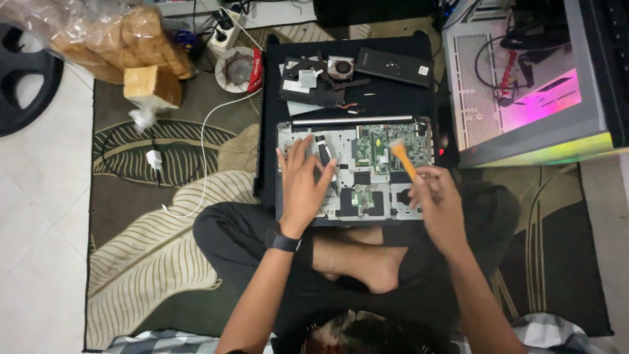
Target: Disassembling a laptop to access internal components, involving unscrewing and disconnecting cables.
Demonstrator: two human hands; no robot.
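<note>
While the person sits cross-legged on the leaf-patterned rug [164, 216], the opened grey laptop chassis with its exposed green circuit board [354, 167] rests against their knees, on the near end of a black mat [406, 98]. That is the landmark.

Left hand [303, 187]: fingers spread wide, palm flat on the left half of the chassis, holding nothing; it looks like a brace to keep the shell steady. A black wristband sits just behind it. A small black-and-silver cylindrical part [324, 149] lies on the chassis just past the fingertips; I cannot tell whether they touch.

Right hand [438, 196]: closed on the handle of a slim orange brush [401, 157], over the right side of the chassis. The brush slants up and left so its pale bristle tip lies over the green board.

Beyond the chassis, further up the mat: a removed black panel with a small round cooling fan [331, 72] and a flat black rectangular battery [393, 65], apparently parked clear of the work area.

Right of the chassis: an open desktop case with pink lighting [524, 85]. Far left of it: bagged sliced bread [124, 42] and a white cable [206, 141].
</note>
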